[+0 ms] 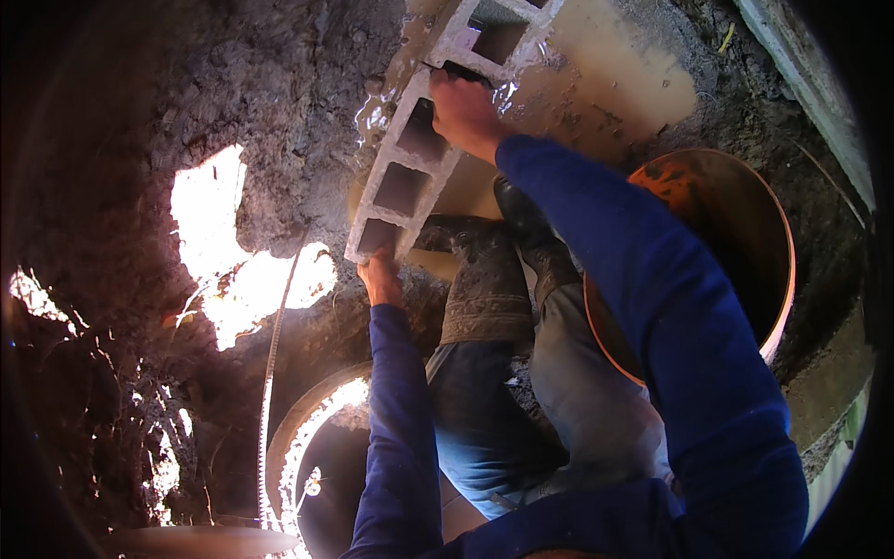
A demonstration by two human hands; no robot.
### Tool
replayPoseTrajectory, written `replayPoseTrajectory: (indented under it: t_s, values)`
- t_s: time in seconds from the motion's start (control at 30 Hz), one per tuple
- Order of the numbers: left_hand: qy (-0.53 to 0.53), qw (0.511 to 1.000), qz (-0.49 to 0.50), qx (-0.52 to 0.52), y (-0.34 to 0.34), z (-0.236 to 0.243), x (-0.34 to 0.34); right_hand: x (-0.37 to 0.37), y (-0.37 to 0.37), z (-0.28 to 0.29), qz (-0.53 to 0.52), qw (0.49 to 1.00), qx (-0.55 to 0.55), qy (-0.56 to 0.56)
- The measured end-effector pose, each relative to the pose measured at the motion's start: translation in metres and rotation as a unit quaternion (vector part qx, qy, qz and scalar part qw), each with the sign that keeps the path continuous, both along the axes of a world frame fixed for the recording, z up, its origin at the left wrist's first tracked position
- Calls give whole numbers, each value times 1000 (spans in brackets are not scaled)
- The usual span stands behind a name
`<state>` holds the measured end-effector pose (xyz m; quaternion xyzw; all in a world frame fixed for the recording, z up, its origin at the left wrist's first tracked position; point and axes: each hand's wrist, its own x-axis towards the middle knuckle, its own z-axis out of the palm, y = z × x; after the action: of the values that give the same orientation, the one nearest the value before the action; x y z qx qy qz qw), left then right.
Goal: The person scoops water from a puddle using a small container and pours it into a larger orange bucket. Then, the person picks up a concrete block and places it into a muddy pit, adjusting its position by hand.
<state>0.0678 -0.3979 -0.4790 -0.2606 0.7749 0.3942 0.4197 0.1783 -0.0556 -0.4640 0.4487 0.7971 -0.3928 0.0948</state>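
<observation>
A grey concrete block (431, 177) with a row of square hollows lies slantwise in front of me on wet mud. My left hand (380, 278) grips its near end, with the fingertips in the end hollow. At the far end my right hand (466, 114) is closed on the block's edge, close to where a second concrete block (521, 56) begins. Beside those knuckles is a narrow dark patch; I cannot tell whether it is a gap or an object. The second block continues the same line toward the top of the view.
Muddy water (615, 84) pools right of the blocks. An orange bucket (669, 179) stands by my right arm, and another round container (291, 424) by my left. A ribbed strip (274, 373) runs down the left. My muddy boots (480, 289) are close to the block. A pale edge (815, 88) borders the upper right.
</observation>
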Motion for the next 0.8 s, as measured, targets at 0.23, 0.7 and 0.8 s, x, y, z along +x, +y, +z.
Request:
replayPoseTrajectory:
  t_s: [0.23, 0.7, 0.8]
  values:
    - [-80, 995, -51, 40, 2, 14, -16, 2, 11, 9, 2, 1000, -20, -22]
    - [80, 967, -243, -12, -6, 387, 77, 118, 49, 262, 47, 991, -103, 67]
    - [53, 980, -181, 60, -10, 464, 88, 193, 70, 284, -24, 987, -106, 120]
